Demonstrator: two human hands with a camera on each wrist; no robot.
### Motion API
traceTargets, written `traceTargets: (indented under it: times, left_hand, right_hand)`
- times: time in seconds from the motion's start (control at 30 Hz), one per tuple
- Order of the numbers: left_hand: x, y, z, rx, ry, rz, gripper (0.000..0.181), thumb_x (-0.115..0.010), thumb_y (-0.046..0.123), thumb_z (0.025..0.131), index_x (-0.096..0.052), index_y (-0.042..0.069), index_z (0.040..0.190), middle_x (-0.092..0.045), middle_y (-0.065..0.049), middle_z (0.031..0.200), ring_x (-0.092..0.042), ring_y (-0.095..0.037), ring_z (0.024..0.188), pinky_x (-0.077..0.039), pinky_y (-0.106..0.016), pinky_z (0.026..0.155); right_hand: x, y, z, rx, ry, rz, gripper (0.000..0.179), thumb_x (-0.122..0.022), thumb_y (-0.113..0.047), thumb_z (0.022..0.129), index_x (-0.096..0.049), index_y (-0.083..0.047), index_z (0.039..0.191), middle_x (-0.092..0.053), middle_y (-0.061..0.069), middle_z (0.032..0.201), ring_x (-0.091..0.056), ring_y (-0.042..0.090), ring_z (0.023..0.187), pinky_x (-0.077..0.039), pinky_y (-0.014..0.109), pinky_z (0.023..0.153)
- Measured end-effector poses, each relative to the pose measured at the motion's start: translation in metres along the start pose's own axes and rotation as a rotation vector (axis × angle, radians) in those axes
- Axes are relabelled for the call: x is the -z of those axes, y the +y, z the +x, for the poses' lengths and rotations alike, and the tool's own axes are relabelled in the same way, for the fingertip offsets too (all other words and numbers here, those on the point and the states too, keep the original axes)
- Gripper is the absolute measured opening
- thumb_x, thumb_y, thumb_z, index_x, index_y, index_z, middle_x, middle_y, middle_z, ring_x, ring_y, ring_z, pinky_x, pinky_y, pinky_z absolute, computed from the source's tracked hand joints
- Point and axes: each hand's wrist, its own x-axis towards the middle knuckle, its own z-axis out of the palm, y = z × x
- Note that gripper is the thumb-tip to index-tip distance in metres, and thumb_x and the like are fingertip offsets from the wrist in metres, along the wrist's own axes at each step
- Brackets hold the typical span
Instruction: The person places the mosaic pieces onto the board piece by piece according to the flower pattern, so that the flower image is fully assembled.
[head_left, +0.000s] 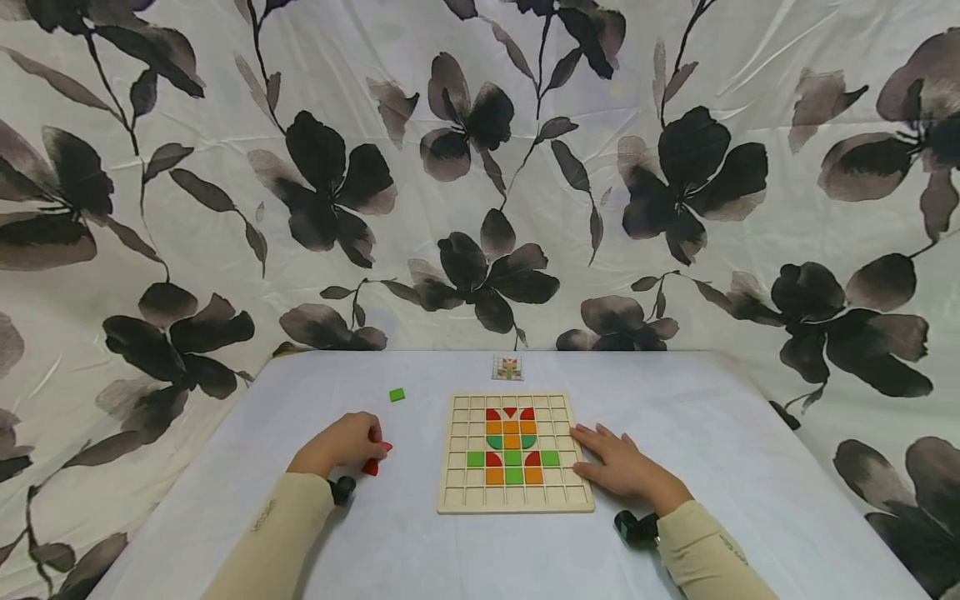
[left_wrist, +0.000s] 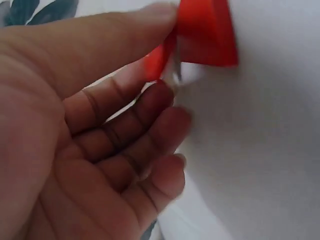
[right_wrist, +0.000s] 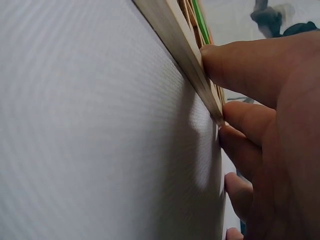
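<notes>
My left hand (head_left: 347,443) is left of the wooden grid board (head_left: 517,507), low over the white table. Its thumb and forefinger pinch a red tile (left_wrist: 161,61), seen nearly edge-on in the left wrist view. A second red tile (left_wrist: 210,35) is right beside the fingertips, and its full shape is cut off there. My right hand (head_left: 626,467) rests with extended fingers at the board's right edge; in the right wrist view its fingertips touch the board's side (right_wrist: 175,37). Red, orange and green tiles (head_left: 513,457) form a symmetrical figure in the grid.
A loose green tile (head_left: 397,394) lies on the table beyond my left hand. Behind the board is a small pattern card (head_left: 507,367) showing a coloured figure. A floral cloth (head_left: 480,167) hangs behind the table's far edge.
</notes>
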Motion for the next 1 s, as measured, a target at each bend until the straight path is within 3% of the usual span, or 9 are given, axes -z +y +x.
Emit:
traceTargets:
  times: [0.13, 0.27, 0.47, 0.6, 0.8, 1.0]
  left_hand:
    - [-0.002, -0.001, 0.002, -0.014, 0.007, -0.029, 0.013, -0.073, 0.015, 0.084, -0.061, 0.009, 0.084, -0.060, -0.002, 0.075, -0.053, -0.016, 0.070, -0.041, -0.028, 0.064]
    - [-0.005, 0.008, 0.002, -0.069, 0.048, -0.064, 0.007, -0.070, 0.015, 0.087, -0.069, 0.011, 0.091, -0.063, 0.000, 0.080, -0.054, -0.015, 0.072, -0.045, -0.028, 0.066]
    - [-0.015, 0.038, 0.001, -0.166, 0.135, -0.103, 0.018, -0.065, 0.021, 0.092, -0.074, 0.013, 0.106, -0.070, 0.002, 0.099, -0.055, -0.011, 0.081, -0.049, -0.030, 0.074]
    - [-0.028, 0.059, 0.000, -0.204, 0.133, -0.197, 0.020, -0.063, 0.018, 0.093, -0.072, 0.014, 0.110, -0.068, 0.005, 0.098, -0.056, -0.011, 0.082, -0.050, -0.028, 0.073]
    - [-0.043, 0.082, -0.002, -0.231, 0.116, -0.289, 0.010, -0.066, 0.010, 0.087, -0.069, 0.012, 0.096, -0.065, 0.004, 0.088, -0.055, -0.014, 0.080, -0.048, -0.028, 0.071]
    - [-0.053, 0.091, -0.003, -0.213, 0.074, -0.423, 0.009, -0.073, 0.015, 0.082, -0.066, 0.014, 0.087, -0.064, 0.001, 0.086, -0.057, -0.016, 0.081, -0.047, -0.028, 0.071]
  right_hand:
    - [-0.001, 0.001, 0.000, 0.001, -0.007, 0.007, 0.062, -0.058, -0.041, 0.093, -0.042, -0.016, 0.147, -0.037, 0.007, 0.155, -0.023, 0.040, 0.146, -0.011, 0.067, 0.113]
    - [-0.001, 0.001, 0.000, 0.007, -0.012, -0.001, 0.062, -0.058, -0.041, 0.094, -0.041, -0.016, 0.148, -0.037, 0.007, 0.155, -0.023, 0.040, 0.146, -0.011, 0.067, 0.113]
    - [0.001, 0.001, 0.001, 0.008, -0.005, 0.007, 0.062, -0.059, -0.040, 0.093, -0.042, -0.016, 0.147, -0.037, 0.008, 0.155, -0.022, 0.040, 0.146, -0.011, 0.067, 0.113]
    - [0.000, 0.002, 0.002, 0.003, -0.011, 0.015, 0.062, -0.059, -0.041, 0.093, -0.041, -0.016, 0.148, -0.037, 0.007, 0.155, -0.022, 0.040, 0.146, -0.010, 0.067, 0.113]
    - [-0.001, 0.002, 0.002, -0.003, -0.008, 0.014, 0.062, -0.059, -0.042, 0.093, -0.041, -0.017, 0.148, -0.037, 0.006, 0.155, -0.021, 0.039, 0.147, -0.010, 0.067, 0.113]
    - [0.000, 0.002, 0.001, 0.003, -0.006, 0.009, 0.062, -0.059, -0.041, 0.093, -0.041, -0.017, 0.148, -0.037, 0.007, 0.155, -0.022, 0.039, 0.147, -0.010, 0.067, 0.113]
